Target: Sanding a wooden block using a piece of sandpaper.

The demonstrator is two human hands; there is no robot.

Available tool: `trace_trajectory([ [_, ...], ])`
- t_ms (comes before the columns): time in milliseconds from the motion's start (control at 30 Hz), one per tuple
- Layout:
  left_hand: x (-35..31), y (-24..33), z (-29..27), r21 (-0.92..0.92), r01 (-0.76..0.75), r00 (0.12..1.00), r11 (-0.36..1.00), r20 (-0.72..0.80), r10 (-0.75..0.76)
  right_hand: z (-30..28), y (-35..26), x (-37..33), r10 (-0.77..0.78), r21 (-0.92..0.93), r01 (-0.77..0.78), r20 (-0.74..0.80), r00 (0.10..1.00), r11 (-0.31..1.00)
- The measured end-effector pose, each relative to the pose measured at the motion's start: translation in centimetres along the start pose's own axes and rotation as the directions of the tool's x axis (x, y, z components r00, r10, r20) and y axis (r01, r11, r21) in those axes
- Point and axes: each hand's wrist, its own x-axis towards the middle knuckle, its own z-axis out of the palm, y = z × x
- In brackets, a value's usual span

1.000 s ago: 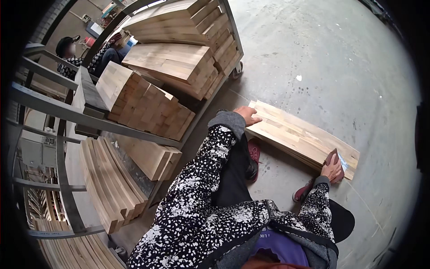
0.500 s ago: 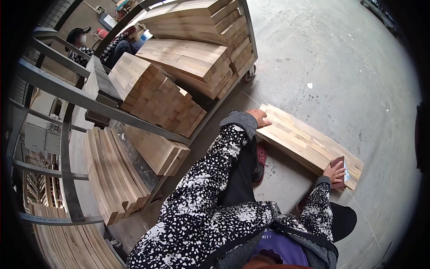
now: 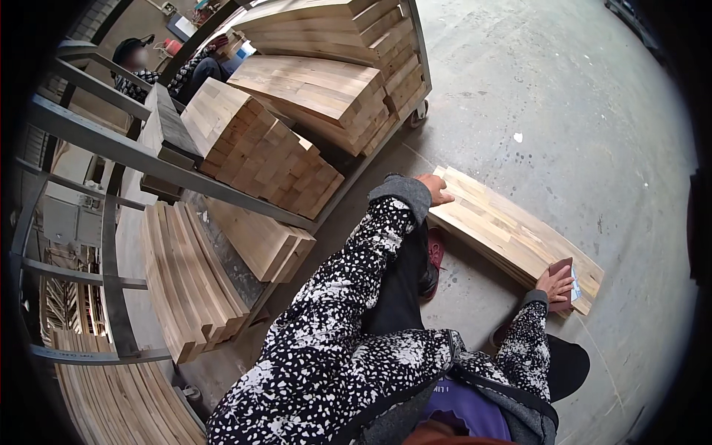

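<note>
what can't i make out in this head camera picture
Head view: the underside of the brown pad, turned away beneath the right hand.
Head view: the palm of the left hand, hidden by the back of that hand.
Head view: the top of the rear wood stack, cut off by the upper edge.
Head view: part of the co-worker, behind the cart frame.

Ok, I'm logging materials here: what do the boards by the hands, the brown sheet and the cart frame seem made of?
The boards look like unvarnished wood: pale grain, blocky joined strips. The brown sheet under the right hand looks matte, perhaps abrasive paper, though its texture can't be made out. The cart frame is probably metal, from its smooth grey bars; whether painted is unclear.
</note>
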Motion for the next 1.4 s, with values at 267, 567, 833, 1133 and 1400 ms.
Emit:
trace_trajectory([
  [267,0.2,0.0,0.6,0.01,-0.01,1.0,1.0,0.003,0.01,1.1,-0.6,-0.4,-0.017,0.041,0.018,-0.029,0.999,0.999],
  [567,-1.7,-0.2,-0.4,-0.148,-0.075,0.994,0.986,-0.086,0.063,-4.4,-15.3,-9.6,-0.676,0.245,0.657,-0.009,0.737,0.713],
  [833,-3.7,2.3,-2.5,-0.121,-0.097,0.991,0.988,-0.108,0.084,-5.4,-26.8,-16.3,-0.88,0.368,0.906,-0.333,0.339,0.21],
  [1133,-1.8,2.7,-0.1,-0.062,-0.142,0.987,0.988,-0.09,0.136,-5.6,-22.7,-10.7,-0.915,0.327,0.927,-0.29,0.282,0.182],
  [1400,-1.6,2.7,-0.3,0.022,-0.129,0.99,0.991,-0.051,0.13,-3.1,-5.3,2.5,-0.759,0.156,0.76,-0.08,0.647,0.631],
])
